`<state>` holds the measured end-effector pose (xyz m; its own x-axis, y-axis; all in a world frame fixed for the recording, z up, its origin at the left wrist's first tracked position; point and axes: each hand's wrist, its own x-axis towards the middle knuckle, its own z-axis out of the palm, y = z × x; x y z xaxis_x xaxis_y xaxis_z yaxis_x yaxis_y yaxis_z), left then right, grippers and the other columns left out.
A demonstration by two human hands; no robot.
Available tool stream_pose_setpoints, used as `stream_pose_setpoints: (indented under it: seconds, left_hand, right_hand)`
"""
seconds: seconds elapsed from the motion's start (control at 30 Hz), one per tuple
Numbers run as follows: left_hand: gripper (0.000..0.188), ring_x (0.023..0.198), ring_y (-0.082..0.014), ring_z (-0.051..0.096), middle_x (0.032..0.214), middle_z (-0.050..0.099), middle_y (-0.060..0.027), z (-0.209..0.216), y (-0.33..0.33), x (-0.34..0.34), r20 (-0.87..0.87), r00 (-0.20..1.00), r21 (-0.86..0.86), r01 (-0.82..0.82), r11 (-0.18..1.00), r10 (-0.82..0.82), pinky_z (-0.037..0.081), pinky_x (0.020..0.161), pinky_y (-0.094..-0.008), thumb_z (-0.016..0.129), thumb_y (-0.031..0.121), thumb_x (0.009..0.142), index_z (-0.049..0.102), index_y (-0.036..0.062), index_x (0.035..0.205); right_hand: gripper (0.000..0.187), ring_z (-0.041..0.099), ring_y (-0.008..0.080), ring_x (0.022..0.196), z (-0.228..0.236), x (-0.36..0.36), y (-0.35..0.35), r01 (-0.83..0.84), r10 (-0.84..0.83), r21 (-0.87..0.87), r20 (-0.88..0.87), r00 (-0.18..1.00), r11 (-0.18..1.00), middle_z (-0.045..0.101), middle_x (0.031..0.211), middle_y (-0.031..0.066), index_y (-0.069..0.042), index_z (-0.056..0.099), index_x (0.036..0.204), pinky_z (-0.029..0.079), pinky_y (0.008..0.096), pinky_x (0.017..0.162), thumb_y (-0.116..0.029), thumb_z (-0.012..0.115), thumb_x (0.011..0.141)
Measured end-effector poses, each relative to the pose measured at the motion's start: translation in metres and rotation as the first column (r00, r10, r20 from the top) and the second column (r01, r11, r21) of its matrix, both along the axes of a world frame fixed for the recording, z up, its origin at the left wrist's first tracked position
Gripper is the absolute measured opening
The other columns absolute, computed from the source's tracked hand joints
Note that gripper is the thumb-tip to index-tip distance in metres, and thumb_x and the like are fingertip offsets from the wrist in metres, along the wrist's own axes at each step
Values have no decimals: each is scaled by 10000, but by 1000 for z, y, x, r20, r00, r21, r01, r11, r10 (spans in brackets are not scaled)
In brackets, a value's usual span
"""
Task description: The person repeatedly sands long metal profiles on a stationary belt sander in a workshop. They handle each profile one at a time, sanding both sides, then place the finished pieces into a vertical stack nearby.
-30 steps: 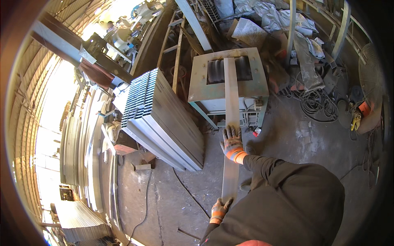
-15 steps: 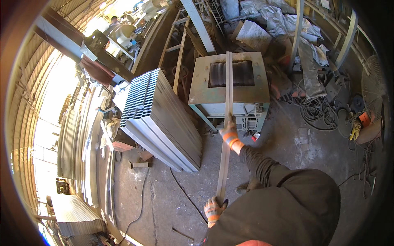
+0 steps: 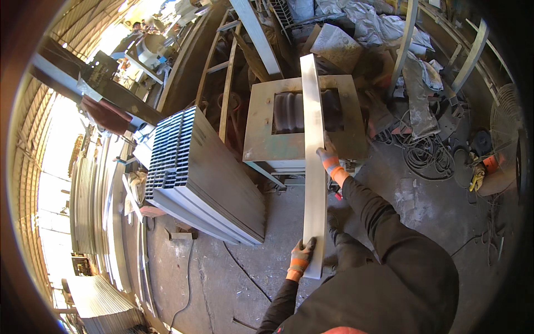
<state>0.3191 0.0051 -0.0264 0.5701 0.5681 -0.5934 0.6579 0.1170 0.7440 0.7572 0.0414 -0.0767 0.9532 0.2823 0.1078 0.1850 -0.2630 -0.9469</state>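
A long pale metal profile point(image 3: 314, 167) runs from near my body out over the machine, its broad flat face turned up. My left hand point(image 3: 301, 259), in a grey and orange work glove, grips its near end by the left edge. Farther along, my right hand point(image 3: 330, 156), gloved alike, holds the right edge, its fingers partly hidden by the metal. Beneath the far part of the profile stands a box-shaped metal machine point(image 3: 261, 139) with dark ribbed rollers point(image 3: 289, 111) showing through an opening in its top.
A tall stack of metal profiles point(image 3: 217, 178) stands left of the machine. More long profiles point(image 3: 83, 206) lean at the far left. Coiled cables point(image 3: 428, 156) and a fan point(image 3: 509, 106) are on the right. A cable point(image 3: 245, 270) crosses the floor. A steel post point(image 3: 256, 39) rises behind.
The profile has turned from its narrow side to its broad face and has risen toward me. Both hands have moved up and right with it, and the view has shifted slightly.
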Motion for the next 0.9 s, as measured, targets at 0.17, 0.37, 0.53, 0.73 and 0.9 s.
stream_pose_setpoints:
  seconds: [0.17, 0.37, 0.53, 0.73, 0.9]
  left_hand:
    - [721, 1040, -283, 823, 1126, 865, -207, 25, 22, 89, -80, 996, 109, 53, 993, -44, 616, 940, -426, 817, 659, 1023, 792, 3, 1320]
    - [703, 1142, -535, 757, 1168, 805, -314, 28, 40, 103, 29, 987, 275, 142, 951, -156, 594, 970, -532, 621, 687, 1137, 779, 14, 1265]
    - [692, 1191, -542, 751, 1184, 798, -326, 14, 20, 33, -47, 992, 179, 122, 976, -115, 587, 997, -547, 582, 676, 1161, 780, 21, 1265]
    - [613, 1175, -568, 727, 1159, 793, -321, 6, -22, -82, -24, 993, 202, 119, 972, -117, 580, 966, -579, 577, 615, 1178, 754, 36, 1277]
    - [485, 1087, -569, 728, 1059, 785, -289, -3, -66, -188, -61, 981, 249, 192, 949, -183, 576, 882, -593, 600, 523, 1192, 742, 69, 1289]
  right_hand:
    - [749, 411, 377, 1699, 62, 86, 70, 72, 310, -719, 384, 870, 691, 444, 1836, 205, -66, 542, 1717, 237, 650, 1404, -455, 630, 1082]
    - [665, 393, 376, 1713, 70, 88, 89, 211, 345, -826, 431, 834, 523, 472, 1829, 172, -47, 545, 1710, 167, 727, 1391, -419, 509, 1160]
    - [682, 349, 401, 1736, 72, 14, 61, 174, 364, -850, 387, 847, 498, 422, 1857, 197, -40, 495, 1737, 142, 768, 1373, -412, 477, 1165]
    - [747, 314, 412, 1747, 74, -96, 16, 118, 370, -872, 320, 872, 475, 377, 1872, 217, -13, 466, 1746, 128, 743, 1387, -460, 504, 1149]
    - [778, 286, 435, 1753, 73, -196, -29, 77, 392, -854, 315, 864, 515, 348, 1881, 238, 14, 430, 1758, 117, 740, 1389, -463, 506, 1149]
